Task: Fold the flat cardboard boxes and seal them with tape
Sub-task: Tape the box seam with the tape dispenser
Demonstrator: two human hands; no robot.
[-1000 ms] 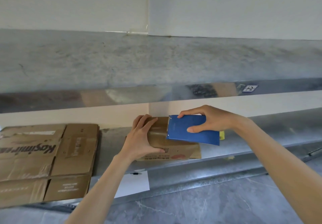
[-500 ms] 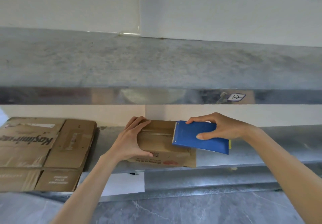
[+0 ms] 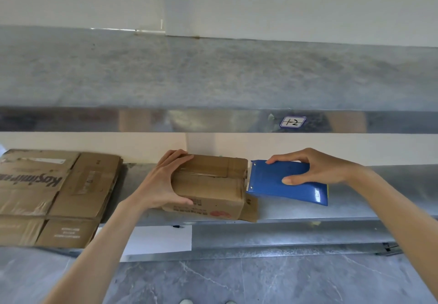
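The small folded brown cardboard box (image 3: 213, 185) stands on the grey metal shelf (image 3: 355, 209). The left hand (image 3: 161, 185) closes its grip round the box's left end, thumb on the front face. The right hand (image 3: 317, 168) holds the blue wedge-shaped tape dispenser (image 3: 284, 183) in its grip, thumb on the near face and fingers over the top. The dispenser's toothed edge meets the box's right end. A stack of flattened brown cardboard boxes (image 3: 59, 194) lies on the shelf to the left.

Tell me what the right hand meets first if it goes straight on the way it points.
The small cardboard box: the right hand points left, and the blue tape dispenser it holds has its toothed edge at the box's right end, seemingly touching.
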